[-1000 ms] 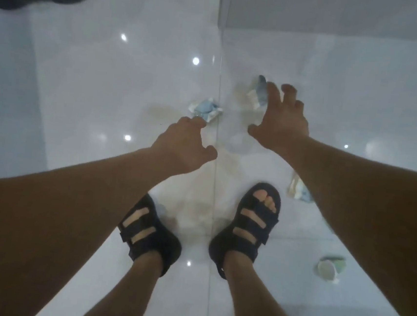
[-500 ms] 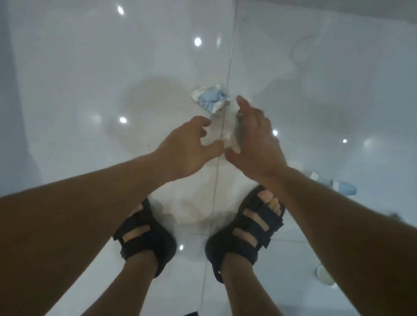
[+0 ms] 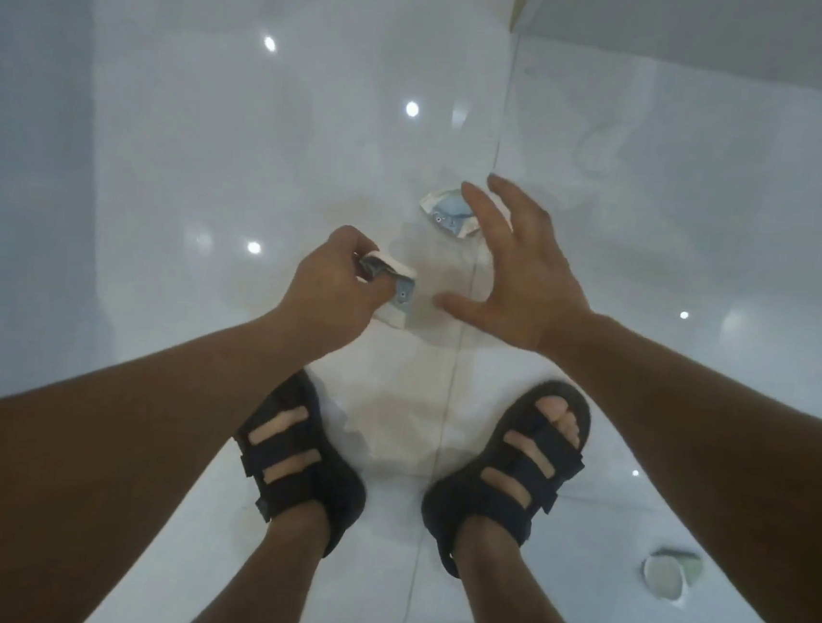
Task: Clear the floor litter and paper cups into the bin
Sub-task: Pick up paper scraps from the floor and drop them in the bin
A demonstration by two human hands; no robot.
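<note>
Crushed paper cup [image 3: 400, 292], white with a blue print, is off the floor and in my left grip [image 3: 335, 294], whose fingers curl round one end while the rest juts out to the right; a second crushed cup [image 3: 444, 214] of the same print lies on the floor [image 3: 160, 186] just beyond, close to the tile seam; my right grip [image 3: 527, 282] hangs over it wide open, fingers spread and thumb splayed toward the held cup, holding nothing; its forefinger crosses the second cup's edge from my view, but I cannot tell whether it touches; a third cup [image 3: 669, 577], pale and flattened, lies well apart to the right, past the right sandal [image 3: 514, 472]; the left sandal [image 3: 304, 456] stands beside it on the glossy tile; no bin shows anywhere in my view. I judge the step in hand to be the gathering: one cup collected, the second about to be taken, the third untouched; the next move calls for bringing the right grip down onto the second cup and closing thumb and fingers across its crumpled walls; the paper looks light, so a gentle pinch should do, though on polished tile it may skid if nudged and not pinched; after that comes the third cup, then finding the bin, with the left grip holding its cup throughout.
</note>
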